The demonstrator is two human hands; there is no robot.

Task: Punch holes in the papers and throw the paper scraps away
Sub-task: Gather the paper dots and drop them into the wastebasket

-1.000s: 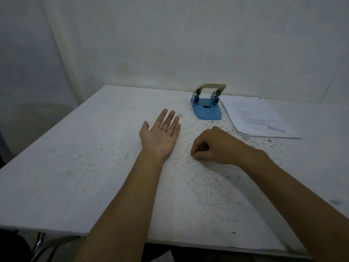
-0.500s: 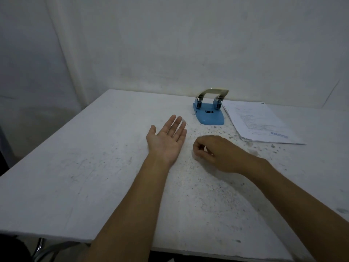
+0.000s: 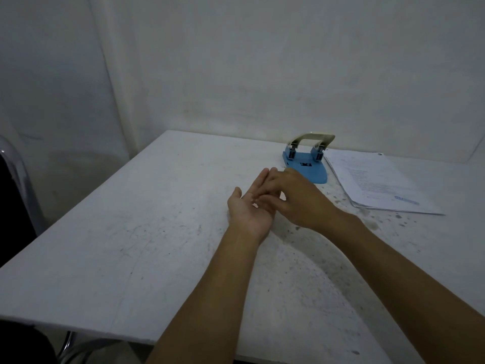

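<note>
The left hand (image 3: pixel 249 208) is lying palm up and spread flat on the white table (image 3: pixel 131 245), while the right hand (image 3: pixel 296 199) is pressing bunched fingertips into its palm; what they pinch is too small to tell. Behind them the blue hole punch (image 3: pixel 307 164) is sitting just beside the stacked papers (image 3: pixel 372 185), whose print and blue logo are too blurred to read.

A plain, bare room used for simple paperwork, more a makeshift office corner than a home. A white desk (image 3: pixel 136 245), scuffed and speckled with dark marks, is pushed into the corner of rough, stained whitewashed walls (image 3: pixel 262 61). At its far right stand a blue two-hole punch (image 3: pixel 305 164) and, just beside it, a stack of printed papers (image 3: pixel 372 185). A chair's chrome frame (image 3: pixel 18 164) shows at the left edge.
</note>
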